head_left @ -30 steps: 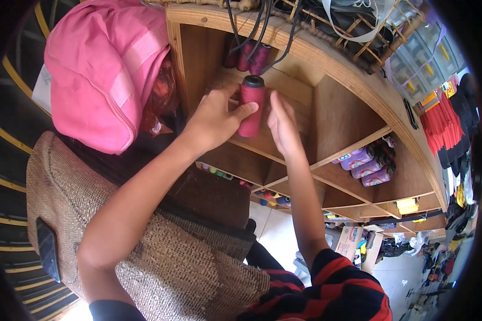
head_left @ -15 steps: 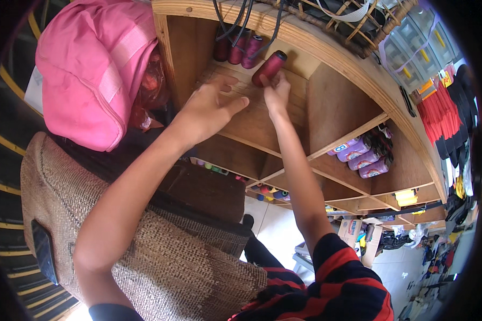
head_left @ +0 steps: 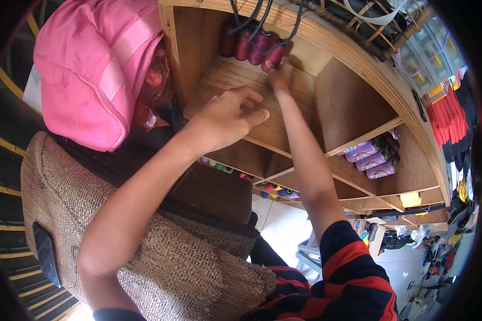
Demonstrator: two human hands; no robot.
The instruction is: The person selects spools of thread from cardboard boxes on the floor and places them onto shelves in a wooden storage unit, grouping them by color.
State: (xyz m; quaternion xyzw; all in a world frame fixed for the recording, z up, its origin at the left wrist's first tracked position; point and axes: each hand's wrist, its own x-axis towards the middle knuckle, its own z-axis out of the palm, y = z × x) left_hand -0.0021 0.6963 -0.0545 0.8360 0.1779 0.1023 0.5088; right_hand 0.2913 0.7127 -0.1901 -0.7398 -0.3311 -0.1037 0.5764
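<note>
Head view: three dark red spools stand lined up on the wooden shelf. The fourth spool is at the row's right end, my right hand's fingers clamped on its lower end, not yet released. My left hand hovers empty, fingers apart.

Purple packages: stacked in the compartment down and right of my right hand, they carry round white-and-red printed emblems, too small here for me to read fully.
Cardboard box: large printed letters on its side, partly behind my right sleeve.
Yellow tag: any print is too blurred for me.
</note>
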